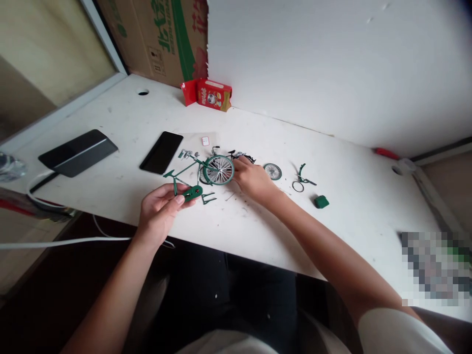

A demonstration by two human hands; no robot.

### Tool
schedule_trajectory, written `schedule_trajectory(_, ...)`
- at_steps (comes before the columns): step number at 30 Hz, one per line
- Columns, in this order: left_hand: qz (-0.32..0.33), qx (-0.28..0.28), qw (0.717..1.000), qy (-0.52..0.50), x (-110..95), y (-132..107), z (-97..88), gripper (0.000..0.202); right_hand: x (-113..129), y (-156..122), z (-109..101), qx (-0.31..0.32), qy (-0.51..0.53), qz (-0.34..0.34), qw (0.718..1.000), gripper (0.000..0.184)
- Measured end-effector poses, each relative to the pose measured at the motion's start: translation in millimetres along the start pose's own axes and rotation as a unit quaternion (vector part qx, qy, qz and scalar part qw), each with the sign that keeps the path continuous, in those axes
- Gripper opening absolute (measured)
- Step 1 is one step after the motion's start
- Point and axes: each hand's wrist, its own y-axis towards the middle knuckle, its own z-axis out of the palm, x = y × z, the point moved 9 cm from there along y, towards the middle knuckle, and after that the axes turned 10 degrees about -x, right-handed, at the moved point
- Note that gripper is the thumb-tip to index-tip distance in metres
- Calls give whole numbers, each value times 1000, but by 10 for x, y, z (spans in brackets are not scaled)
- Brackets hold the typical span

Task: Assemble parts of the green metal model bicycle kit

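My left hand (162, 209) grips a green model bicycle (191, 169) by its chain guard, fingers beneath and thumb on top. A spoked wheel with a green mudguard is at the bicycle's front; part of another wheel shows behind it. My right hand (250, 177) reaches among small parts just right of that wheel. Its fingers are bent together and partly hidden, so what they pinch cannot be made out. Small black parts (248, 156) lie by its fingertips. Below the bicycle is a small green forked part (208, 198).
Rightward on the white table (273, 231) lie a loose spoked wheel (273, 171), a thin ring (298, 187), a curved green part (302, 174) and a green block (321, 201). A phone (162, 152), a dark folded device (78, 152) and a red box (214, 95) lie farther back.
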Motion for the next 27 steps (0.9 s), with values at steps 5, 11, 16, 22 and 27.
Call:
schedule_trajectory(5,-21,31,999,19,53,-66,96,27,-20,58,34,-3,17,0,1000,28)
schedule_trajectory(11,-32,71,997,27,110,-151,193,25,-119,50,-59,-65,166,59,982,13)
schedule_trajectory(16,-44,86,994,49,69,-250,224,26,-448,-336,-256,-190,334,134,913,22)
schedule_trajectory(22,-132,106,977,127,211,-394,310,32,-840,-1061,50,-135,624,350,686,37)
schedule_trajectory(27,-183,134,959,170,398,-510,633,33,-925,-1407,109,-139,671,410,602,35)
